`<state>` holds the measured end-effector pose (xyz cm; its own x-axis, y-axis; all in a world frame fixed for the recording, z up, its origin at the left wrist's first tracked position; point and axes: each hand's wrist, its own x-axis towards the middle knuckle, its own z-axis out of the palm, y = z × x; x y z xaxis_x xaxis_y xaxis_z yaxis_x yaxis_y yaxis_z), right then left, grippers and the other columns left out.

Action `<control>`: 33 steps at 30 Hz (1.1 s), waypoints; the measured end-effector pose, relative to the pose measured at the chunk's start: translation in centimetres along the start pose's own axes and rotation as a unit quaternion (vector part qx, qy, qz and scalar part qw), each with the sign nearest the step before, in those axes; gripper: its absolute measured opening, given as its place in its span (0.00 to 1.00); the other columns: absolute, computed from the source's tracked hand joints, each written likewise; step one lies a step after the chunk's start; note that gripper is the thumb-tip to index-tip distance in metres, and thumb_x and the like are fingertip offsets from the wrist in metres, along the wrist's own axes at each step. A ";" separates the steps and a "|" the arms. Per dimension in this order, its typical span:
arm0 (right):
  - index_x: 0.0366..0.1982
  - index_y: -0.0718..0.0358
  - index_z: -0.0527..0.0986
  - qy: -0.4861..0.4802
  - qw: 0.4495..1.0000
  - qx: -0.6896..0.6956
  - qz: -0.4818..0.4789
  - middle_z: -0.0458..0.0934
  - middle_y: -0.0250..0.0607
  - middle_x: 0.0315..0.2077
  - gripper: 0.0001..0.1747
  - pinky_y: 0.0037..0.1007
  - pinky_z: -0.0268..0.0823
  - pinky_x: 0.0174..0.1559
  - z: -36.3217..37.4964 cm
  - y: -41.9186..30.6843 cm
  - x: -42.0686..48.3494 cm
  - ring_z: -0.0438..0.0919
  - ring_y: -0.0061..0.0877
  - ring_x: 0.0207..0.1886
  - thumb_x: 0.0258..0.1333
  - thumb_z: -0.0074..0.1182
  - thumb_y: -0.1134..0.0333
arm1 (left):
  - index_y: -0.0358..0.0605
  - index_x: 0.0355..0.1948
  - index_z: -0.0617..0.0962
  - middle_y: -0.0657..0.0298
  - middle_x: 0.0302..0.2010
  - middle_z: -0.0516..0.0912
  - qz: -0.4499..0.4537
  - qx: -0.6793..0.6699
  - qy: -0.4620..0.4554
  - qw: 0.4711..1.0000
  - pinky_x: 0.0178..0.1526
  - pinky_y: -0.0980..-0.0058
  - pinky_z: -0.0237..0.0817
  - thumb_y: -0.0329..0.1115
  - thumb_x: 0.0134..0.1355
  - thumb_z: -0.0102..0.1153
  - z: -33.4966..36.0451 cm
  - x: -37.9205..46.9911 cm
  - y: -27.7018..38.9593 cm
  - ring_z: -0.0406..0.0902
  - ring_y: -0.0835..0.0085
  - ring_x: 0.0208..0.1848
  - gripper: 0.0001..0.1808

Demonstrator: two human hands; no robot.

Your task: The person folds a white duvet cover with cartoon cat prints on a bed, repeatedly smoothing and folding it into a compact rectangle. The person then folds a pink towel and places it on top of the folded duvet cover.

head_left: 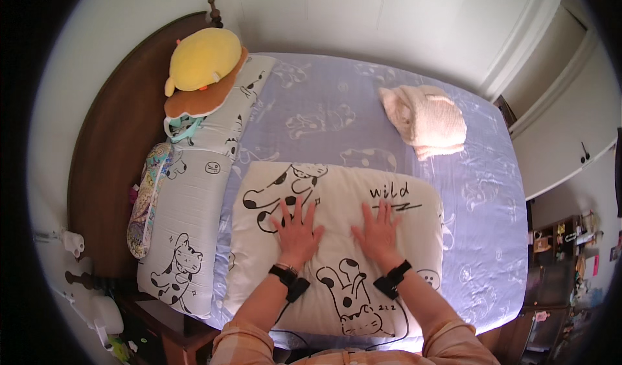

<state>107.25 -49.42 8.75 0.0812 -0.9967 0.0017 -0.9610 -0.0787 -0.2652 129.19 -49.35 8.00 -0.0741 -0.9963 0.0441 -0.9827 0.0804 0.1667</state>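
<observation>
A thick white quilt (335,243) with black cat drawings lies folded into a rounded rectangle near the bed's front edge. My left hand (297,232) rests flat on its left half, palm down with fingers spread. On the right half, below the printed lettering, my right hand (379,231) lies palm down, its fingers slightly apart. Neither hand grips anything. Both wrists wear black straps with small boxes and cables. Beneath the quilt is a mattress with a lavender cat-print sheet (316,102).
Cat-print pillows (187,209) line the dark wooden headboard (107,136). A yellow plush toy (204,58) and a patterned bolster (148,199) lie there. A folded pink fleece blanket (427,117) sits at the far right of the bed. A dark wooden bedside table (170,321) stands at the lower left.
</observation>
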 end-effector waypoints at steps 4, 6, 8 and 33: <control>0.67 0.46 0.58 -0.008 1.000 -0.021 -0.013 0.50 0.49 0.69 0.36 0.59 0.30 0.68 -1.9 1.2 4.8 0.42 0.48 0.73 0.60 0.45 0.43 | 0.63 0.68 0.63 0.64 0.73 0.53 0.013 0.029 0.039 0.999 0.63 0.26 0.33 0.58 0.62 0.49 -1.1 6.8 -0.6 0.39 0.44 0.74 0.35; 0.67 0.45 0.60 -0.007 0.999 -0.051 0.002 0.52 0.44 0.69 0.35 0.56 0.29 0.69 -2.4 2.9 6.5 0.43 0.47 0.73 0.61 0.42 0.42 | 0.64 0.68 0.63 0.65 0.72 0.54 -0.030 0.043 0.021 0.998 0.62 0.26 0.34 0.58 0.62 0.48 -1.4 9.1 -2.6 0.40 0.43 0.73 0.34; 0.67 0.45 0.59 -0.004 0.997 -0.054 0.061 0.52 0.45 0.69 0.34 0.56 0.29 0.69 -2.4 5.3 7.0 0.43 0.47 0.73 0.62 0.42 0.43 | 0.65 0.68 0.63 0.65 0.73 0.54 -0.059 0.026 0.000 0.998 0.63 0.27 0.33 0.58 0.63 0.47 -0.5 9.6 -4.0 0.40 0.42 0.73 0.33; 0.70 0.46 0.53 -0.007 0.998 -0.013 -0.059 0.49 0.48 0.69 0.46 0.69 0.39 0.63 -8.9 7.6 -2.8 0.44 0.48 0.72 0.53 0.53 0.38 | 0.66 0.70 0.58 0.63 0.75 0.48 0.135 0.014 -0.038 0.990 0.62 0.25 0.37 0.56 0.61 0.53 -6.8 -2.8 -2.9 0.37 0.44 0.75 0.38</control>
<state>97.32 -47.41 15.34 0.1968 -0.9803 0.0177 -0.9512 -0.1953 -0.2391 133.39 -46.60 14.14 -0.3462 -0.9381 0.0083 -0.9295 0.3442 0.1323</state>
